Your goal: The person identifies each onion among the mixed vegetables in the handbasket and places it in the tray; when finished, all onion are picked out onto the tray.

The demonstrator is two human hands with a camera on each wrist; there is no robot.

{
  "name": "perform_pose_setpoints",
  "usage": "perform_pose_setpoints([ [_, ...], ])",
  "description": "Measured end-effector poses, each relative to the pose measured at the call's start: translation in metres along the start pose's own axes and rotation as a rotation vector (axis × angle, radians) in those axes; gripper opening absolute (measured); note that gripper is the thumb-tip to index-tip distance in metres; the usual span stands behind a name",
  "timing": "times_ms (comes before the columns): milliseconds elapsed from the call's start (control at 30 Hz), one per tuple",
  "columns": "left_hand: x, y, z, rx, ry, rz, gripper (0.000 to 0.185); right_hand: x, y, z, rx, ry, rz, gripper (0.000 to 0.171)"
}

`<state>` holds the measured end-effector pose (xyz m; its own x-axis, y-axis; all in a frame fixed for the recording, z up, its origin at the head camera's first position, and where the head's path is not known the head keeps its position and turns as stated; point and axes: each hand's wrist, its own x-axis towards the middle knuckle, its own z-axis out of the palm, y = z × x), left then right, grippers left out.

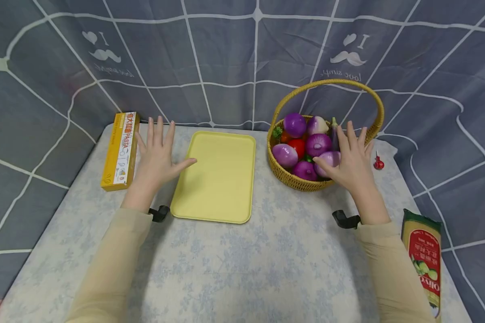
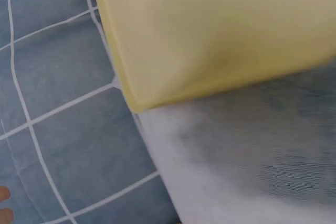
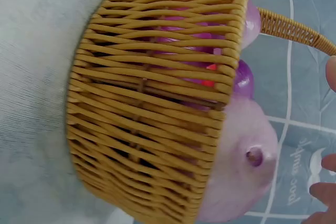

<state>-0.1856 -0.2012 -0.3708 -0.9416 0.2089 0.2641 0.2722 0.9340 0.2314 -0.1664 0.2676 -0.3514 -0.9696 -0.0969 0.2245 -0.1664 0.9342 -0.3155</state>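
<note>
My left hand (image 1: 156, 154) is raised with its fingers spread, between a yellow pasta box (image 1: 120, 151) and a pale yellow tray (image 1: 214, 177); its thumb overlaps the tray's left edge in the head view. Over the right side of a wicker basket (image 1: 294, 182), my right hand (image 1: 350, 163) also spreads its fingers and holds nothing. Inside the basket are several purple onions (image 1: 318, 145), a red tomato (image 1: 297, 146), an eggplant (image 1: 334, 130) and some greens (image 1: 277, 132). In the right wrist view, a pale purple vegetable (image 3: 244, 156) bulges above the basket's woven wall (image 3: 142, 103).
A long green and red package (image 1: 424, 260) lies at the right edge of the patterned table (image 1: 234, 269). Beyond the basket's right side sits a small red object (image 1: 378, 163). Blue-grey checked cloth (image 1: 226, 54) hangs behind the table and along its sides.
</note>
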Motion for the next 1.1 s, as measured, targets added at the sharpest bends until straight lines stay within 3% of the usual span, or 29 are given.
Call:
perform_pose_setpoints([
  [367,-0.03,-0.02,0.019,-0.077,-0.06,-0.026,0.095,-0.016,0.013,0.012,0.097,-0.016,0.065,0.101],
  [600,-0.045,-0.028,0.029,-0.107,-0.119,-0.069,0.093,-0.023,0.019,0.018,0.136,0.024,0.094,0.098],
  [700,-0.052,-0.031,0.033,-0.141,-0.157,-0.088,0.091,-0.025,0.02,0.021,0.155,0.038,0.1,0.096],
  [933,-0.06,-0.027,0.038,-0.296,-0.331,-0.156,0.078,-0.028,0.02,0.026,0.214,0.033,0.166,0.095],
  [1100,-0.062,-0.024,0.045,-0.387,-0.376,-0.16,0.068,-0.028,0.023,0.031,0.261,0.044,0.182,0.096],
])
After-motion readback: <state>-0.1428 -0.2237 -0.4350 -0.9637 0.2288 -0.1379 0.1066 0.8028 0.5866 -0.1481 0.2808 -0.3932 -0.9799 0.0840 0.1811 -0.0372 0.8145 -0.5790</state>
